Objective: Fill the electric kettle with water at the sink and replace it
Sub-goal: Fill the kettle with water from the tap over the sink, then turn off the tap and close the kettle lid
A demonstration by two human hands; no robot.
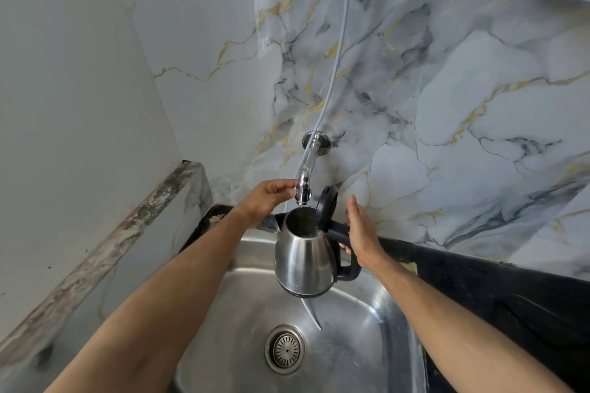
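Observation:
A steel electric kettle [303, 260] with a black handle hangs over the steel sink [376, 322], its black lid [326, 209] flipped up. My right hand [362, 233] grips the kettle's handle from the right, fingers partly stretched out. The chrome wall tap [306, 180] ends just above the kettle's open mouth. My left hand [269, 196] has its fingertips closed on the tap's end. Water shows inside the kettle's mouth; I cannot make out a stream from the tap.
A round drain strainer [286, 349] sits in the sink's middle. A black counter [498, 293] runs along the right. A marble ledge [105, 249] borders the left. A grey cable [341, 41] hangs down the marble wall to the tap.

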